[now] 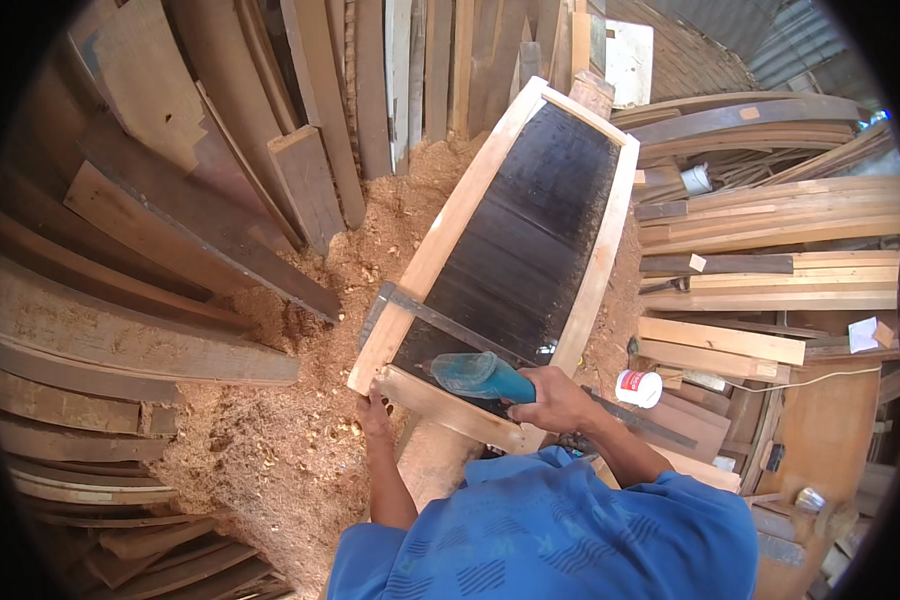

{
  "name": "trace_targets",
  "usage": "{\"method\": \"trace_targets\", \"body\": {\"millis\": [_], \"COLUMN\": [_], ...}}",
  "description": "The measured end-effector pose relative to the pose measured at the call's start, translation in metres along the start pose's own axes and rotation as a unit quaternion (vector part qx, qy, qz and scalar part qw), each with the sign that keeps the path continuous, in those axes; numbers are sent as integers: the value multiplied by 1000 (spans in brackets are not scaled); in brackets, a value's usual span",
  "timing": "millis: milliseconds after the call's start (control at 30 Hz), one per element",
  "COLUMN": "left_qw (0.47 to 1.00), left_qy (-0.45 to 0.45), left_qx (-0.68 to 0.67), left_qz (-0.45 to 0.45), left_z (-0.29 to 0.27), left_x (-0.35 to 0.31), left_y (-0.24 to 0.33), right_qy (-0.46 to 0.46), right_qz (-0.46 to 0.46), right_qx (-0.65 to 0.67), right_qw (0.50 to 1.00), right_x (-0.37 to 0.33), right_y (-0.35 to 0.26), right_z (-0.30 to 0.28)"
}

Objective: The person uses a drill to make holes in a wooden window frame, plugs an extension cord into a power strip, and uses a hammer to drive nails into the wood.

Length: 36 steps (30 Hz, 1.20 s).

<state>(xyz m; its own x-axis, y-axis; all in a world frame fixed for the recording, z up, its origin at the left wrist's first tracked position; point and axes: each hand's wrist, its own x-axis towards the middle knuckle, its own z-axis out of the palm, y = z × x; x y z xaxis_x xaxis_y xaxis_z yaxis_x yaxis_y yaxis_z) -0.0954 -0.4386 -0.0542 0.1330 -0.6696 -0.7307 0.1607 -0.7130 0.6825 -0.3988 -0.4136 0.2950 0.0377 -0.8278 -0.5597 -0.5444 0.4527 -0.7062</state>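
Note:
A long wooden frame (440, 238) with a dark panel surface (515, 225) inside it lies in front of me on a support. My left hand (375, 418) grips its near left corner, with the fingers partly hidden by the wood. My right hand (550, 402) is wrapped round a teal hand tool (495, 380) with a rounded, greyish front, held over the near end of the frame and pointing left. Its exact kind does not show clearly. A long metal bar clamp (460, 325) lies across the frame just beyond the tool, its bar running out past the right side.
Wood shavings (260, 460) cover the floor at the left. Many boards (150, 320) lean or lie along the left and far sides. Stacked planks (770, 215) fill the right, with a white tub (639, 388) near the frame and a thin cord (810, 382).

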Motion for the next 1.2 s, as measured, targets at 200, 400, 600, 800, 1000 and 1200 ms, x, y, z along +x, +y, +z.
{"method": "trace_targets", "body": {"millis": [200, 400, 600, 800, 1000, 1200], "left_qw": [998, 996, 991, 990, 993, 989], "left_qy": [-44, -43, -75, -50, -43, -60], "left_qx": [-45, -72, -108, -83, -89, -114], "left_qz": [-29, -3, 36, 100, 66, 65], "left_z": [-11, -10, -1, 1, 0, 1], "left_x": [2, -12, -24, -26, -23, -19], "left_y": [1, 9, 11, 9, 8, -2], "right_qy": [-6, -2, -32, -63, -73, -75], "right_qz": [22, 12, 4, 6, 7, 13], "right_qx": [-4, -7, -27, -72, -90, -106], "right_qw": [1000, 1000, 999, 995, 993, 991], "right_x": [4, 30, 49, 67, 78, 80], "right_y": [-18, -31, -43, -56, -68, -73], "right_z": [4, 28, 43, 61, 71, 75]}}
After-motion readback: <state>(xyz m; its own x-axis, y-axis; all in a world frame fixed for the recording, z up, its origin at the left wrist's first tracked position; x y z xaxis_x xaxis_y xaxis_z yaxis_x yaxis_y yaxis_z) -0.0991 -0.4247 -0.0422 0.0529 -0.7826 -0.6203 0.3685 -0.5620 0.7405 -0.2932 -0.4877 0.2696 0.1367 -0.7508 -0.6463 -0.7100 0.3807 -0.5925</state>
